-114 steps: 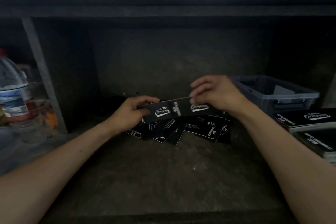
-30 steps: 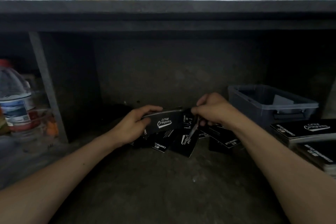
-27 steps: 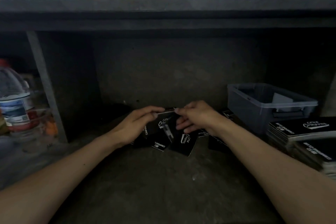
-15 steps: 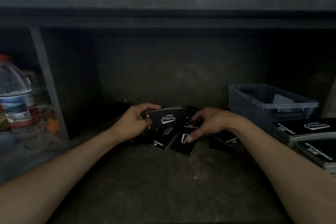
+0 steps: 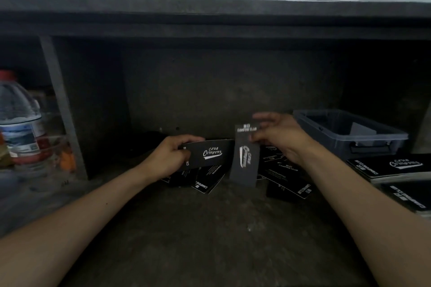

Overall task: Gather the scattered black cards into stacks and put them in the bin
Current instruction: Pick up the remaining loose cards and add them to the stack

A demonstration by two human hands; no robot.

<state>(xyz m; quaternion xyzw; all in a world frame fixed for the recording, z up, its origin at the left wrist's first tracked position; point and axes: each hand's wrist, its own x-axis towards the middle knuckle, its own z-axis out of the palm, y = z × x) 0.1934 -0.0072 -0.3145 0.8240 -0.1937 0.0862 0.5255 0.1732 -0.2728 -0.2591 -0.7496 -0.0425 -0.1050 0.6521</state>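
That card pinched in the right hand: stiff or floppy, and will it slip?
Probably fairly stiff: the card hangs straight though the right hand pinches only its top. Likely light, fingertips alone hold it. Slipperiness I cannot judge.

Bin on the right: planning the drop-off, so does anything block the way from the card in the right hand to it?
Nothing visible does: the bin sits lidless right beside the right hand holding the card.
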